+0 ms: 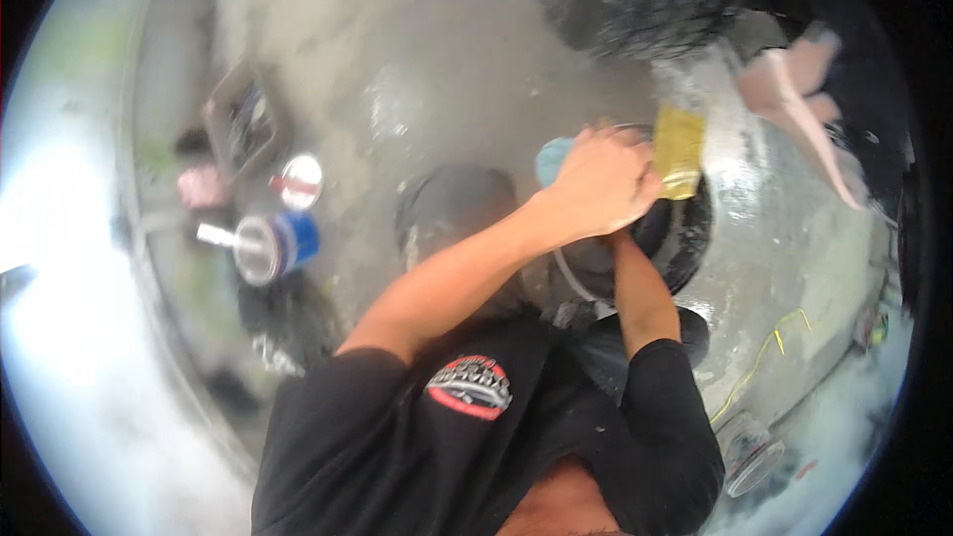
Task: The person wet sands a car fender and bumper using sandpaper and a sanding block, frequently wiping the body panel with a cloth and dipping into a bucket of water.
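So both arms are stretched out to just right of centre, with the left hand crossed over the top of the right. Left fingers look bunched in, not spread, but whether they're gripping something I honestly can't tell. The right hand is tucked under there, only its forearm really shows, so no clue on that one.

There's a pale-blue thing poking out on the left side of the left hand, maybe a cloth, and a gold-yellow thing right by the fingertips on the other side. Can't say if that one's held or just sits behind. A dark round tub is right below, probably parked close so the hands can work over it without much reaching.

Blue can and lid are on the floor at left of frame, my guess is to keep them clear of the arms. The chunky tire fills the top, near the tub.
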Demonstrator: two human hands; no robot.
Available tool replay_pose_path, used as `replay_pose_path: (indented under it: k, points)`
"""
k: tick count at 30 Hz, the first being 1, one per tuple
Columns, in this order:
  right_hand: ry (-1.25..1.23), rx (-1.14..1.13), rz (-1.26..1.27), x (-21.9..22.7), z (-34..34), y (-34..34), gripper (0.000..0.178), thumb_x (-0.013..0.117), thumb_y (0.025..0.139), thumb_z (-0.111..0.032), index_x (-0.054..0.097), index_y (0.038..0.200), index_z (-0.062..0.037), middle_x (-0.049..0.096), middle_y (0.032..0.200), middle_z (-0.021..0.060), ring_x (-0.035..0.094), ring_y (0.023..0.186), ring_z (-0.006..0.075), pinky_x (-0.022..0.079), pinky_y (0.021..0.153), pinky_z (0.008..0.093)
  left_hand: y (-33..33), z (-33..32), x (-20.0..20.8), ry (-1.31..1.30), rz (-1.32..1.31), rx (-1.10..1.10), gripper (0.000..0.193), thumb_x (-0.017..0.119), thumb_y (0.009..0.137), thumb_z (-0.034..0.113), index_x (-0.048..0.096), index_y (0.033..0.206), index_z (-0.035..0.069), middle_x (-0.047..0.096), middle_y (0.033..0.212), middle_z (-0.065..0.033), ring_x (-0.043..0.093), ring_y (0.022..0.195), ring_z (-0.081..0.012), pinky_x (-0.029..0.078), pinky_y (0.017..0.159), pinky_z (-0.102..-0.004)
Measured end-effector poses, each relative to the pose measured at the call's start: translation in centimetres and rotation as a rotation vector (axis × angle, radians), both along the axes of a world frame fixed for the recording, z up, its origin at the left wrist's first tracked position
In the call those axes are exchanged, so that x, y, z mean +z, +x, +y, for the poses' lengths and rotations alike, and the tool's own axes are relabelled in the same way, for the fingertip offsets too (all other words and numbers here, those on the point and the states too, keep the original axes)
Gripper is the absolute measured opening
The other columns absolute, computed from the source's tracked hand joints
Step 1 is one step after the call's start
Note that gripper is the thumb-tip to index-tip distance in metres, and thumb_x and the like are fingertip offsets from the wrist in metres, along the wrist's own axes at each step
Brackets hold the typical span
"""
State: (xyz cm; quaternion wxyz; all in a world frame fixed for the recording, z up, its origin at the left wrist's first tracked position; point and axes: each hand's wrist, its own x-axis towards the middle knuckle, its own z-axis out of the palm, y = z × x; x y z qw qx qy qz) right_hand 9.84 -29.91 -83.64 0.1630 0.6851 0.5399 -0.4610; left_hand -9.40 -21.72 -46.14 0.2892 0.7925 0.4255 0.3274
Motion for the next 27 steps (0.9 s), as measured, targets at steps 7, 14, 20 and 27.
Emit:
replay_pose_path:
  k: [7, 14, 20, 27]
  points:
    - [0.086, -0.455, 0.301, 7.5, 1.8, 4.6, 0.056, 0.057, 0.106, -0.043, 0.056, 0.151, -0.0108, 0.062, 0.146, 0.0143, 0.062, 0.132, 0.0325, 0.052, 0.108, 0.0483, 4.7, 1.7, 1.9, -0.173, 0.246, -0.234, 0.039, 0.054, 0.098, 0.033, 0.071, 0.092, -0.001, 0.07, 0.095, -0.0292, 0.069, 0.091, -0.0488, 0.052, 0.087, -0.0613]
    - [0.214, -1.159, 1.285, 20.0, 2.5, 6.4, 0.058, 0.051, 0.11, -0.05, 0.055, 0.151, -0.0106, 0.066, 0.142, 0.0127, 0.066, 0.127, 0.0307, 0.054, 0.106, 0.0484, 4.5, 4.3, -3.0, -0.27, 0.292, -0.424, 0.046, 0.052, 0.098, 0.04, 0.073, 0.107, 0.0, 0.071, 0.111, -0.0291, 0.066, 0.105, -0.0508, 0.053, 0.09, -0.0542]
    - [0.433, -1.312, 1.441, 27.8, 0.0, 7.5, 0.078, 0.045, 0.106, -0.068, 0.055, 0.15, -0.0033, 0.065, 0.144, 0.014, 0.065, 0.129, 0.0326, 0.052, 0.109, 0.0513, 6.6, 7.5, -4.4, -0.342, 0.328, -0.651, 0.048, 0.052, 0.098, 0.041, 0.069, 0.111, -0.002, 0.072, 0.105, -0.0285, 0.068, 0.1, -0.0495, 0.052, 0.085, -0.0527]
    - [0.608, -1.249, 1.314, 28.2, 0.8, 10.5, 0.047, 0.064, 0.103, -0.018, 0.055, 0.142, 0.0077, 0.064, 0.141, 0.0203, 0.063, 0.13, 0.0332, 0.051, 0.11, 0.0486, 7.0, 7.6, -4.4, -0.498, 0.117, -0.515, 0.067, 0.058, 0.1, 0.059, 0.073, 0.123, -0.003, 0.075, 0.117, -0.0263, 0.072, 0.108, -0.0371, 0.053, 0.098, -0.0427]
